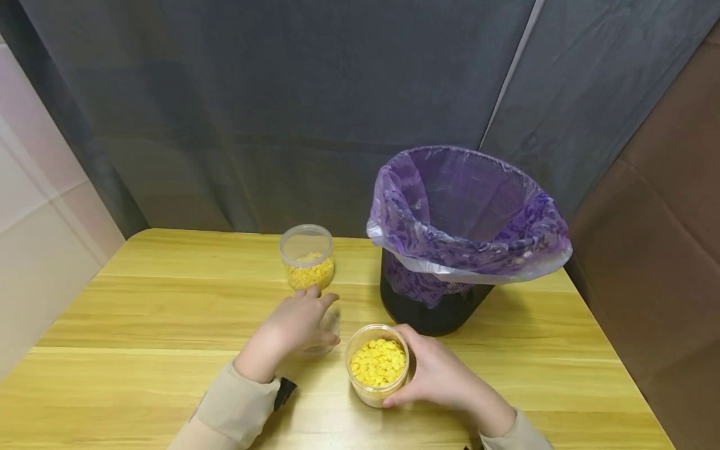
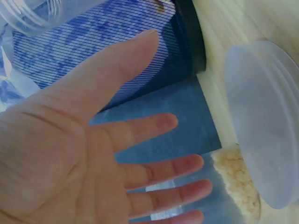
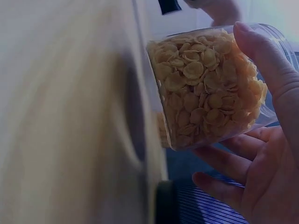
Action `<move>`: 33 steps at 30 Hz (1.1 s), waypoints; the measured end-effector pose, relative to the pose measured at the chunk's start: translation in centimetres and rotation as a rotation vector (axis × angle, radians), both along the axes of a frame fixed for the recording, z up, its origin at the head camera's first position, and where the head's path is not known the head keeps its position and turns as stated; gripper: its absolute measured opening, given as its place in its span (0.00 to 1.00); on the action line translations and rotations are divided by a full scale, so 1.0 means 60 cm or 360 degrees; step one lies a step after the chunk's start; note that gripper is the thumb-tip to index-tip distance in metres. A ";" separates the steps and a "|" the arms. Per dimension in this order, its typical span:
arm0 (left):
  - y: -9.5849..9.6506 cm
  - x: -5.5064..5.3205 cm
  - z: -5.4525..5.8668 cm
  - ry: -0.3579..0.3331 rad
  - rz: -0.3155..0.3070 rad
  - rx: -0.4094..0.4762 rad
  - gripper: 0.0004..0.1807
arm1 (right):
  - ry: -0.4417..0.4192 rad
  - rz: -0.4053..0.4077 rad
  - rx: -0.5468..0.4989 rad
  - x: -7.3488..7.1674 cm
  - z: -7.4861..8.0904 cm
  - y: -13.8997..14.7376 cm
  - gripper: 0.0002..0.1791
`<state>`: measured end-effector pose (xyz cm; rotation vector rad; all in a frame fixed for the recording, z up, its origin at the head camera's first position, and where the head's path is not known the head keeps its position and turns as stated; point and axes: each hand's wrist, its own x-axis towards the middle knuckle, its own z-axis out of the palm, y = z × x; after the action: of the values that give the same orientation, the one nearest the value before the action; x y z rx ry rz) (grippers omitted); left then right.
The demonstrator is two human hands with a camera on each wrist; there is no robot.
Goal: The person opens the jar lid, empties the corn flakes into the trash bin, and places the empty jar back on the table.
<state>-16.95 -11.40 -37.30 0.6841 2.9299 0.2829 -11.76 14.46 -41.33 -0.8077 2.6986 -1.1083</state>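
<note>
My right hand (image 1: 435, 372) grips a clear plastic jar (image 3: 201, 88) of yellow, disc-shaped flakes (image 1: 378, 362), thumb on one side and fingers round the other. Its top is uncovered in the head view. My left hand (image 1: 298, 322) has its fingers spread and holds nothing. Partly hidden below that hand in the head view is a clear round lid (image 1: 332, 325); in the left wrist view the lid (image 2: 261, 121) appears large, beyond the fingertips. Behind the left hand stands a second clear jar (image 1: 306, 250), with a lower level of yellow flakes.
A black mesh bin (image 1: 430, 315) lined with a purple plastic bag (image 1: 450, 250) stands at the back right, close behind the right hand. All of this is on a light wooden table (image 1: 169, 300), with a dark grey curtain (image 1: 253, 112) along its far edge.
</note>
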 end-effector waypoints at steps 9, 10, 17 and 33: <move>0.011 0.010 0.017 0.0268 -0.0109 0.0205 0.34 | 0.0123 -0.0061 -0.0126 0.005 0.045 0.024 0.53; 0.012 0.011 0.020 0.0311 -0.0126 0.0234 0.33 | 0.0155 -0.0066 -0.0126 0.006 0.049 0.027 0.53; 0.012 0.012 0.040 0.0621 -0.0204 0.0440 0.29 | 0.0269 -0.0091 -0.0174 0.017 0.076 0.042 0.53; 0.028 0.016 0.064 0.0743 -0.0187 0.0927 0.35 | 0.0422 -0.0098 -0.0353 0.055 0.136 0.065 0.53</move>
<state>-15.99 -9.73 -33.45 1.1197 3.2210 1.1328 -8.45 18.39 -33.17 -0.9732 2.8640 -1.4282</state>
